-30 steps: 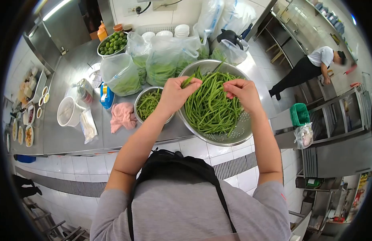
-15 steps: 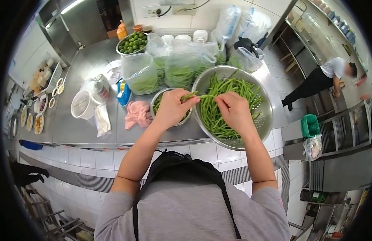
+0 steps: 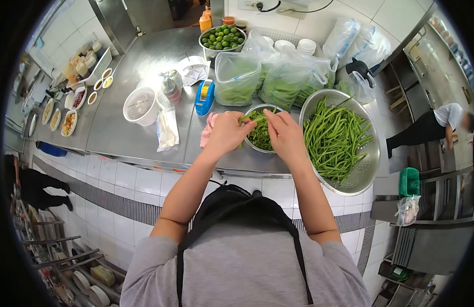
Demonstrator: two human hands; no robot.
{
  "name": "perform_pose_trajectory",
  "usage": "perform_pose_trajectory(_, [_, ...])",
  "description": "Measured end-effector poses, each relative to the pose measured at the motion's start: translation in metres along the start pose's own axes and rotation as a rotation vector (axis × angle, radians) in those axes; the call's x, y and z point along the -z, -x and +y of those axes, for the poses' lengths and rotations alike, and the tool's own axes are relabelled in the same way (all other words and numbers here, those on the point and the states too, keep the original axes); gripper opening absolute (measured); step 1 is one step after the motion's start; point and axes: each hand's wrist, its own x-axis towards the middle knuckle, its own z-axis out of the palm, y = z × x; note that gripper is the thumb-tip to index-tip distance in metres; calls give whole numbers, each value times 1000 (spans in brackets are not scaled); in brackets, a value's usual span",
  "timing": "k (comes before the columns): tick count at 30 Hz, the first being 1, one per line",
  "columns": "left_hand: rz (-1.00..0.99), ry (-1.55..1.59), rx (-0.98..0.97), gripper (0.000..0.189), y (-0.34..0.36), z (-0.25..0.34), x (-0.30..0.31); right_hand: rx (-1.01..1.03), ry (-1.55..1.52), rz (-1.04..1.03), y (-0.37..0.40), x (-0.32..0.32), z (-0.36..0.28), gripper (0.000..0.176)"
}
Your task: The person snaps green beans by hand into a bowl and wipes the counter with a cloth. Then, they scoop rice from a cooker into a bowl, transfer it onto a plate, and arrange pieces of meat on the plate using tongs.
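Note:
My left hand (image 3: 227,132) is closed on green beans, above the left edge of a small metal bowl (image 3: 261,149) that holds bean pieces (image 3: 262,134). My right hand (image 3: 286,134) is over the bowl's right edge, fingertips pinched together close to the left ones; a bean end appears to lie between them. Right of it a large metal colander (image 3: 367,176) holds a heap of long green beans (image 3: 334,138). A pink cloth (image 3: 208,130) lies partly hidden behind my left hand.
Behind stand bags of beans (image 3: 238,79), a bowl of limes (image 3: 221,38) and white cups (image 3: 306,47). Leftward are a blue tape dispenser (image 3: 204,98), a white tub (image 3: 141,106) and small dishes (image 3: 69,123). A co-worker (image 3: 431,123) bends at the far right; another person's legs (image 3: 42,189) show left.
The view has shifted, so the counter's things sit further right in it. My hands have moved from between bowl and colander to over the small bowl, and closer together.

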Motion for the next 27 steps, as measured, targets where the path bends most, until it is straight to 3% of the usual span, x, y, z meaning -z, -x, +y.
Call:
perform_pose_trajectory(2, [-13, -84, -33, 25, -1, 4, 3, -80, 35, -88, 2, -5, 0, 27])
perform_pose_trajectory(4, [-28, -167, -69, 23, -3, 3, 3, -17, 95, -136, 7, -8, 5, 26])
perform_pose_trajectory(7, [6, -127, -42, 24, -10, -8, -1, 76, 185, -96, 18, -5, 9, 26])
perform_pose_trajectory(11, [37, -238, -58, 25, -12, -9, -3, -24, 326, -101, 31, -18, 22, 26])
perform_pose_trajectory(13, [35, -240, -56, 25, -12, -8, -4, -219, 167, -160, 31, -23, 24, 25])
perform_pose_trajectory(14, [30, -197, -4, 26, -12, -8, -5, -224, 165, -160, 32, -25, 23, 25])
perform_pose_trajectory(16, [30, -153, 45, 27, -12, -4, -4, -483, -258, 20, 20, -21, 11, 21])
perform_pose_trajectory(17, [4, -169, 38, 27, -11, -1, -3, -482, -257, 20, 16, -20, 10, 21])
perform_pose_trajectory(19, [-22, -183, 32, 28, -8, 0, -4, -58, 84, 141, 9, -19, 11, 20])
perform_pose_trajectory(20, [-61, -136, 49, 28, -7, -2, -4, -57, 85, 141, 10, -19, 13, 20])
perform_pose_trajectory(22, [-92, -87, 56, 28, -9, -1, -2, 181, 187, 110, 6, -15, 19, 24])
perform_pose_trajectory(25, [-169, 74, 170, 24, -10, -10, 3, 133, 75, 148, 15, -17, 20, 23])
perform_pose_trajectory(27, [-179, 447, 384, 18, -15, -25, 2, 78, -27, 179, 20, -23, 26, 22])
